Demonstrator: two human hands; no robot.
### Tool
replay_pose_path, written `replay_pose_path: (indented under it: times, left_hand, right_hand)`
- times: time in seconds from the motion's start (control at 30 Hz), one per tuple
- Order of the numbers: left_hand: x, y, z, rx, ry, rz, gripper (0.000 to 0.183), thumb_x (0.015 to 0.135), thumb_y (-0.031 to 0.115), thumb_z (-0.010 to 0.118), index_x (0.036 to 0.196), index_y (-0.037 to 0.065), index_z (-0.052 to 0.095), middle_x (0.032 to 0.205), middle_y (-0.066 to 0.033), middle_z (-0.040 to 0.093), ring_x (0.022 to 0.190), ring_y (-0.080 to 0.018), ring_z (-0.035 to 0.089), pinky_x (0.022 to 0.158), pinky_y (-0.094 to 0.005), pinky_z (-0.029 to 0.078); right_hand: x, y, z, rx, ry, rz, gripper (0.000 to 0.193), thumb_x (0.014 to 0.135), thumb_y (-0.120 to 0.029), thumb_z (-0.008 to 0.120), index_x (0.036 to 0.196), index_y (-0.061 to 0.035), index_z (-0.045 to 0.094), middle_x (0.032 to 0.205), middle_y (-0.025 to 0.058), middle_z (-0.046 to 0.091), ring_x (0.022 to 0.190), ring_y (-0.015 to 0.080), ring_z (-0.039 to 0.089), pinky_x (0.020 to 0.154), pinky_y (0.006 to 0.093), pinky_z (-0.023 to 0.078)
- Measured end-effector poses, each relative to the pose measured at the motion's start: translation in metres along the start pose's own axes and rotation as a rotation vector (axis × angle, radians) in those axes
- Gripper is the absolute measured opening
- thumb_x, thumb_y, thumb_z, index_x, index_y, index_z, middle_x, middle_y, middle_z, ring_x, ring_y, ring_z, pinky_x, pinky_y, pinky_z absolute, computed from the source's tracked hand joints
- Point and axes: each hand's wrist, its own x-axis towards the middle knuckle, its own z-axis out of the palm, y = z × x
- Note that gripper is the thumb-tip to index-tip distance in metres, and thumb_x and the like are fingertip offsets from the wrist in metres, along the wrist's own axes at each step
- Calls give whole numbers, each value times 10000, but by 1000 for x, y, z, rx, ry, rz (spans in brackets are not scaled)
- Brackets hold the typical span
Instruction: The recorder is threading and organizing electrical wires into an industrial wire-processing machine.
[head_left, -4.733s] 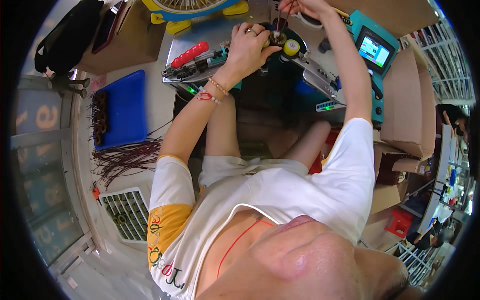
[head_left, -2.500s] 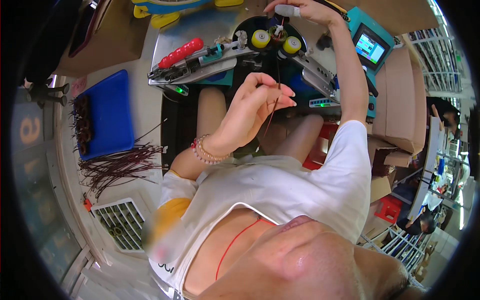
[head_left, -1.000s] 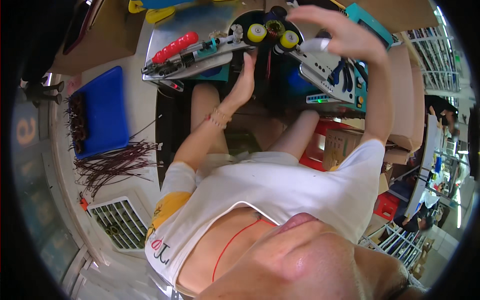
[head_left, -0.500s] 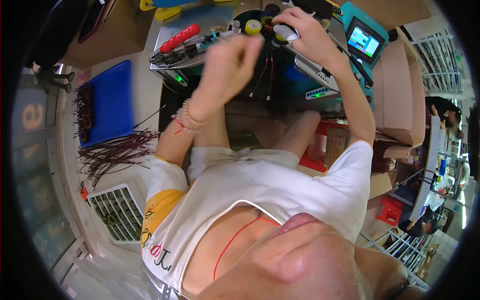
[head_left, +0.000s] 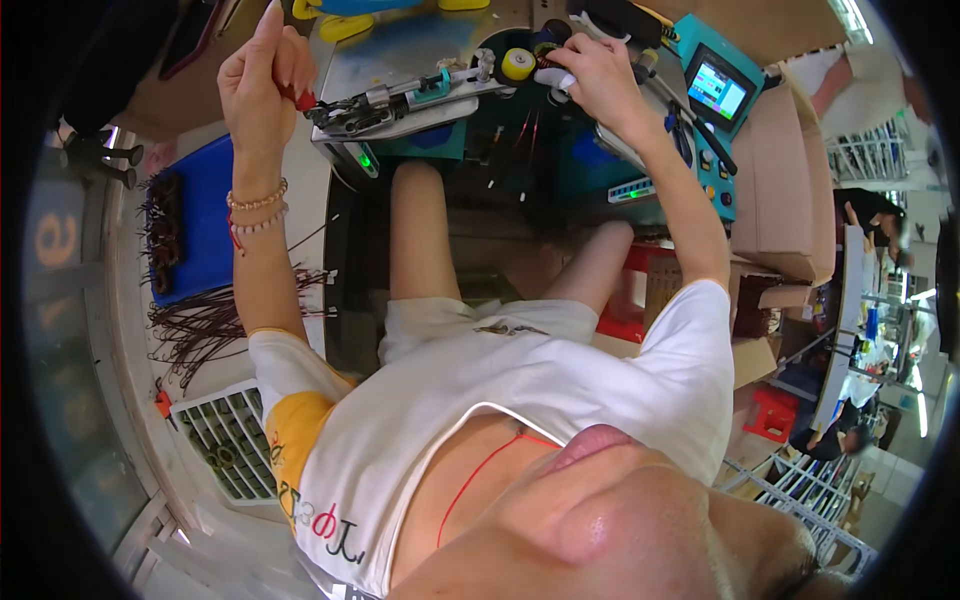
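In the upper left of the frame the left hand (head_left: 258, 85) closes its fingers on the red handle (head_left: 303, 99) of a metal clamp fixture (head_left: 395, 100). At top centre the right hand (head_left: 590, 75) pinches something small by the yellow roller (head_left: 517, 65); what it is I cannot tell. This reads as loading wire, which calls for steady seating. A blue tray (head_left: 205, 215) and loose dark wires (head_left: 215, 325) lie at left, a teal screen unit (head_left: 715, 95) crowds the right.

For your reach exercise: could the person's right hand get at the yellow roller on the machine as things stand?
Probably yes. The right hand sits right beside the yellow roller, with nothing visible between them; the left hand is off at the red handle.
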Motion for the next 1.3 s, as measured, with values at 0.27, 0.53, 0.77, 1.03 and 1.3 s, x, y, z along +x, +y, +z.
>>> replay_pose_path:
  times: [0.27, 0.53, 0.77, 1.03, 1.3]
  left_hand:
    - [3, -20, 10, 478, 161, 34, 509, 1049, 323, 543, 616, 57, 511, 540, -13, 475, 486, -115, 430, 478, -283, 300]
    - [-38, -54, 87, 522, 380, 289, 277, 1058, 205, 478, 953, -4, 627, 939, -76, 657, 876, -143, 598, 788, -260, 448]
    - [-201, -128, 116, -219, 453, -664, 412, 1082, 399, 371, 1056, 56, 598, 993, -78, 642, 977, -181, 587, 901, -334, 441]
    - [-128, -98, 161, -320, -134, -679, 568, 1090, 448, 333, 1270, -36, 569, 1112, -150, 690, 1022, -225, 651, 967, -355, 471]
    - [-137, -171, 148, -219, -54, -737, 389, 1089, 281, 412, 1307, -12, 547, 1184, -116, 666, 1042, -175, 631, 924, -313, 495]
  right_hand:
    - [-2, -7, 12, -129, 188, -17, 282, 774, -121, 739, 1054, -146, 719, 986, 62, 611, 966, 261, 645, 995, 455, 402]
    - [7, -20, -41, 34, 304, -89, 343, 778, -120, 699, 1117, -167, 680, 1073, 51, 671, 975, 290, 637, 933, 431, 430]
    - [-17, -98, -14, -353, -98, -421, 116, 768, -118, 659, 883, -130, 667, 927, 47, 578, 1053, 260, 565, 1098, 538, 337]
    - [23, -20, -71, 118, 274, 121, 266, 876, -284, 712, 1070, -103, 737, 1137, 138, 589, 1085, 331, 581, 922, 441, 451]
    - [118, 64, -57, 498, -656, -137, 564, 870, -383, 709, 1300, -29, 622, 1330, 216, 562, 1250, 309, 544, 1040, 399, 438]
